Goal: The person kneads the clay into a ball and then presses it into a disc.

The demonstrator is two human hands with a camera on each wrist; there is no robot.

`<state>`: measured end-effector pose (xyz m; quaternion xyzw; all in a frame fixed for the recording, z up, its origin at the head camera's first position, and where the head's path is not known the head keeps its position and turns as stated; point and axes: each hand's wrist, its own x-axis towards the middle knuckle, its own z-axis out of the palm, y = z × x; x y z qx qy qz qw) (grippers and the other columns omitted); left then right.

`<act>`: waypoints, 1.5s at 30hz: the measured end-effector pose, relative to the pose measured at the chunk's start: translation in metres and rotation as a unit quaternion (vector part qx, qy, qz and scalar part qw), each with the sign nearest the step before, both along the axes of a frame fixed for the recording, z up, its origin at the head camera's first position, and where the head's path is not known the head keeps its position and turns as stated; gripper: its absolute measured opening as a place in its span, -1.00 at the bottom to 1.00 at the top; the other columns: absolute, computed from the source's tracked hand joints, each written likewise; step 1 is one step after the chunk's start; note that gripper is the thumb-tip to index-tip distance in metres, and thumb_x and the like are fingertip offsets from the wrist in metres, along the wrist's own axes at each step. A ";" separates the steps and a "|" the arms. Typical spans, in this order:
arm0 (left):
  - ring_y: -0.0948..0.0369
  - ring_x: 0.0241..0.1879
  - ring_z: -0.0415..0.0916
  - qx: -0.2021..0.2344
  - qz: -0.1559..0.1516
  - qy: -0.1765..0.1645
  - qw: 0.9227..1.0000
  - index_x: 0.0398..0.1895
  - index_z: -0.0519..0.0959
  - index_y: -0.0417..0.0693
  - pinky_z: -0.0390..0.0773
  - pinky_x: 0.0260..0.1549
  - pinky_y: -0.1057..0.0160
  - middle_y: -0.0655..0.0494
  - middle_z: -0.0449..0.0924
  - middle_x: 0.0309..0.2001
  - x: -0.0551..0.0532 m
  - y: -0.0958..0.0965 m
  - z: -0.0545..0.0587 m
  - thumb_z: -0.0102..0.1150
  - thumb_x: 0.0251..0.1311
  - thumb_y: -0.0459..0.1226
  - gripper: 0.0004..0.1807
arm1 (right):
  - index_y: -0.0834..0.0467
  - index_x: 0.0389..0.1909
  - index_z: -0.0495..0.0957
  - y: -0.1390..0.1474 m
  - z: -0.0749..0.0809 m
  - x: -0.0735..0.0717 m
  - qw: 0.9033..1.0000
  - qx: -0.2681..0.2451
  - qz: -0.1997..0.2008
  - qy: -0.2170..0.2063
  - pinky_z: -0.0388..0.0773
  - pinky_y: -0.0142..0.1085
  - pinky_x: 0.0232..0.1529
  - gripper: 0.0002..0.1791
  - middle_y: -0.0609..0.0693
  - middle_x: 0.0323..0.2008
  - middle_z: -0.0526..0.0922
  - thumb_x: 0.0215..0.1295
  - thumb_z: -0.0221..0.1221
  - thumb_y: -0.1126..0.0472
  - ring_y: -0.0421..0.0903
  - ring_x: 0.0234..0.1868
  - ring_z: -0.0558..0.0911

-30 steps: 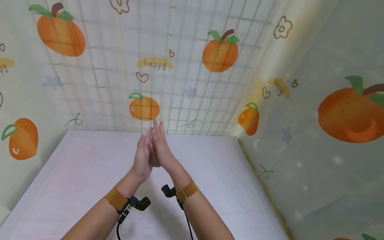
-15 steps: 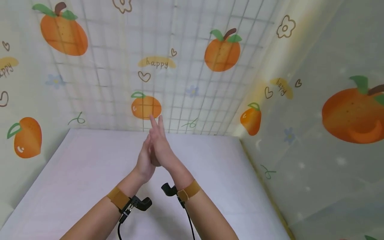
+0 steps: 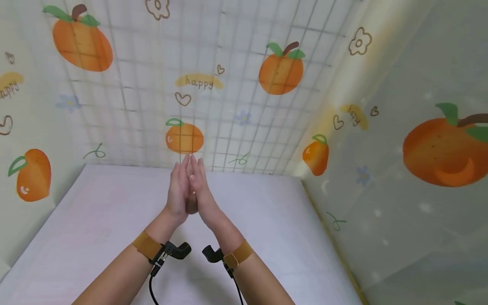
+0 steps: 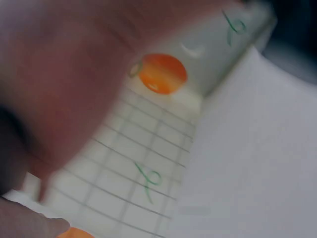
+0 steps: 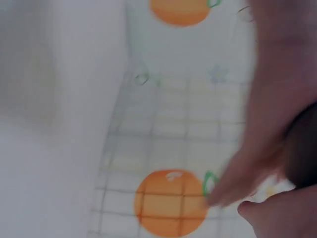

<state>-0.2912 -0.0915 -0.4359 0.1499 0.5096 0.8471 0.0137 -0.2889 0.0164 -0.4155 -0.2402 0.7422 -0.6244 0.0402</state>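
Observation:
A dark brown rounded lump [image 3: 192,204] sits between my two palms, its lower end showing at the heels of the hands. My left hand [image 3: 177,192] and my right hand [image 3: 207,199] face each other, fingers straight and pointing away toward the back wall. Both palms press the lump from either side, with their fingertips about level. Above the white table the hands are raised. In the left wrist view the dark lump [image 4: 11,151] shows at the left edge; in the right wrist view the lump [image 5: 303,148] shows at the right edge. Most of it is hidden by the hands.
A white table [image 3: 267,220] spreads under the arms. Behind it hangs a fruit-print curtain [image 3: 236,46] over a wire grid, and a similar sheet [image 3: 381,228] stands along the right side. Wrist cameras with cables [image 3: 238,288] are strapped to both forearms.
The palms have slid along each other: the right hand, farther forward half a second ago, has drawn back, and the left has moved forward. The lump stays between them.

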 end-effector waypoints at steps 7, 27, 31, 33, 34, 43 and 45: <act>0.28 0.08 0.41 -0.034 -0.011 -0.031 0.999 0.74 0.04 0.39 0.38 0.13 0.09 0.42 0.56 0.06 0.013 0.015 -0.019 -0.65 0.55 0.41 -0.18 | -0.69 0.64 -0.14 0.005 0.012 -0.011 0.999 0.031 -0.016 0.028 -0.32 0.51 0.58 -0.34 -0.46 0.70 -0.54 0.56 -0.32 -0.48 -0.01 0.77 -0.38; 0.15 0.61 -0.05 -0.032 0.002 -0.031 0.999 0.76 0.00 0.36 -0.02 0.56 -0.18 0.33 0.13 0.63 0.017 0.009 -0.031 -0.66 0.53 0.43 -0.14 | -0.72 0.63 -0.14 -0.001 0.001 -0.009 0.999 0.034 -0.010 0.019 -0.28 0.52 0.58 -0.32 -0.42 0.71 -0.53 0.53 -0.36 -0.56 0.03 0.77 -0.33; 0.11 0.73 -0.21 -0.037 -0.002 -0.024 0.999 0.79 -0.14 0.36 -0.24 0.62 -0.39 0.35 -0.10 0.76 0.021 0.006 -0.030 -0.64 0.52 0.45 -0.11 | -0.71 0.63 -0.11 0.001 -0.020 -0.022 0.999 0.033 -0.041 -0.011 -0.29 0.51 0.59 -0.35 -0.31 0.74 -0.52 0.57 -0.35 -0.50 0.07 0.78 -0.34; 0.13 0.75 -0.28 -0.043 0.010 -0.029 0.999 0.79 -0.19 0.39 -0.31 0.61 -0.44 0.37 -0.20 0.78 0.019 0.001 -0.027 -0.63 0.49 0.47 -0.10 | -0.68 0.65 -0.11 -0.001 -0.032 -0.024 0.998 0.029 -0.042 -0.026 -0.28 0.51 0.59 -0.32 -0.28 0.75 -0.51 0.55 -0.35 -0.53 0.06 0.78 -0.35; 0.16 0.76 -0.31 -0.046 0.017 -0.034 0.998 0.79 -0.20 0.42 -0.36 0.61 -0.44 0.39 -0.23 0.78 0.017 -0.003 -0.026 -0.62 0.48 0.48 -0.09 | -0.67 0.65 -0.13 -0.002 -0.037 -0.023 0.998 0.029 -0.037 -0.032 -0.28 0.50 0.59 -0.30 -0.28 0.75 -0.51 0.54 -0.36 -0.54 0.04 0.78 -0.37; 0.27 0.60 0.06 -0.066 0.028 -0.045 0.996 0.77 -0.12 0.50 -0.01 0.60 -0.12 0.51 0.16 0.61 0.000 -0.013 -0.039 -0.67 0.48 0.49 -0.13 | -0.67 0.65 -0.19 -0.014 -0.022 0.000 1.000 0.016 0.015 -0.021 -0.32 0.50 0.59 -0.30 -0.44 0.71 -0.50 0.54 -0.37 -0.51 -0.06 0.77 -0.40; 0.30 0.42 0.21 -0.055 0.015 -0.060 0.997 0.77 -0.03 0.46 0.16 0.44 -0.01 0.53 0.34 0.44 0.003 -0.010 -0.044 -0.66 0.48 0.50 -0.11 | -0.69 0.64 -0.17 -0.014 -0.017 -0.004 1.000 0.025 0.010 -0.009 -0.30 0.51 0.58 -0.31 -0.43 0.71 -0.53 0.53 -0.37 -0.53 0.00 0.77 -0.39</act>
